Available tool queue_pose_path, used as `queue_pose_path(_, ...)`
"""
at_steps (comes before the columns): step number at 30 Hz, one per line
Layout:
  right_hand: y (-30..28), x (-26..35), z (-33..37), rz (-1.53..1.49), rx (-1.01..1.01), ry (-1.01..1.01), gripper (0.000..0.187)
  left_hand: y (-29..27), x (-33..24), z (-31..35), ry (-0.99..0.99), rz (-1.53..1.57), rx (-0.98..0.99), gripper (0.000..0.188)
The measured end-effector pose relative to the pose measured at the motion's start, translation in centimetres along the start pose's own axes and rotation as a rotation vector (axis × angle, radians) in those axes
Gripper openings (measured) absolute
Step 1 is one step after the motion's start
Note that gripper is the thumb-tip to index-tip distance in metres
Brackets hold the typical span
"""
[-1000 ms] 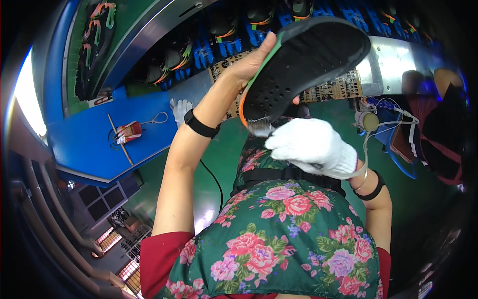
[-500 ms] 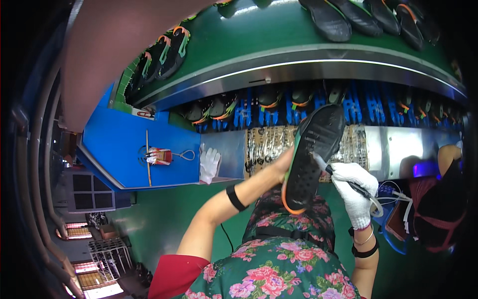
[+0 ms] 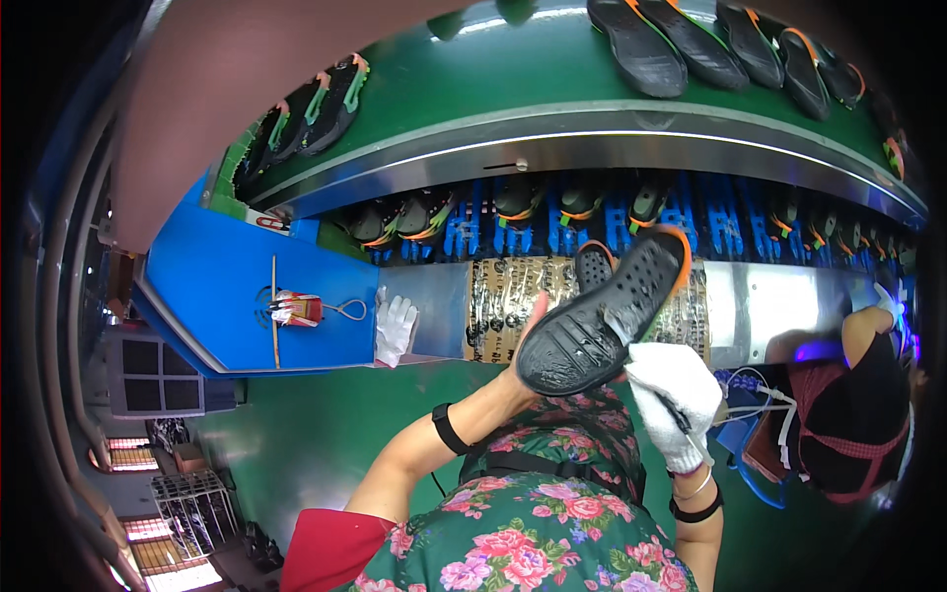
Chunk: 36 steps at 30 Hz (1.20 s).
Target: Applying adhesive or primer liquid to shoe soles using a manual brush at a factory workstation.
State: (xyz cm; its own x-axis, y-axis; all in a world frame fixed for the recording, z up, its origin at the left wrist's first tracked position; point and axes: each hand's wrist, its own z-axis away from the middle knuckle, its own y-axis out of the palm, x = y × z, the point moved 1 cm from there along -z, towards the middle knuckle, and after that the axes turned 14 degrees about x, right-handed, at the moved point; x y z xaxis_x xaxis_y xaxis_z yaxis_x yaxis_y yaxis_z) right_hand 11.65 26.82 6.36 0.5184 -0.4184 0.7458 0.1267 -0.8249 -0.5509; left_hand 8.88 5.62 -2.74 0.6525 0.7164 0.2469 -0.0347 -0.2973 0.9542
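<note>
The person's left hand [image 3: 528, 340] holds a black shoe sole [image 3: 604, 316] with an orange rim, tread side turned up toward the camera — a tilt that lays the studded face open to the tool. The thumb shows pressed along the sole's near edge; the other fingers are hidden behind it, so how they lie cannot be told. The sole hangs in the air above the person's floral apron [image 3: 552, 513], in front of the metal ledge of the line.

The right hand [image 3: 673, 400], in a white knit glove, is closed around a thin brush handle [image 3: 681, 419], fingers curled tight, with the tip of the brush touching the sole near its middle — the grip close to the work, likely for control.

On the blue side table [image 3: 227, 296] lies a small red-and-white object with a looped cord [image 3: 301, 308], beside a thin stick. A spare white glove [image 3: 395, 331] hangs over the ledge. A brown patterned sheet [image 3: 513, 296] covers the ledge behind the sole. Above, the green conveyor [image 3: 513, 89] carries more black soles [image 3: 641, 44] and finished shoes [image 3: 316, 109]. Another person [image 3: 848, 424] sits at the right.
</note>
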Motion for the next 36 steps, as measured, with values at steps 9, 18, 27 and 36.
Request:
queue_pose_path(9,-0.6,0.9,-1.7,0.024,-0.132,-0.085,0.021,-2.1,1.9,0.2,0.037,-0.476,-0.349,0.099)
queue_pose_path(18,-1.0,0.6,-2.2,0.142,0.071,-0.047,0.039,-2.9,3.8,1.1,-0.043,-0.215,-0.081,0.079)
queue_pose_path(27,-0.9,0.1,-1.5,-0.087,-0.038,-0.007,0.039,-3.1,3.1,1.1,0.007,-0.35,-0.197,0.078)
queue_pose_path(36,-0.2,-0.8,-1.6,-0.169,-0.182,-0.081,0.031,-2.9,2.1,0.1,-0.031,-0.405,-0.18,0.089)
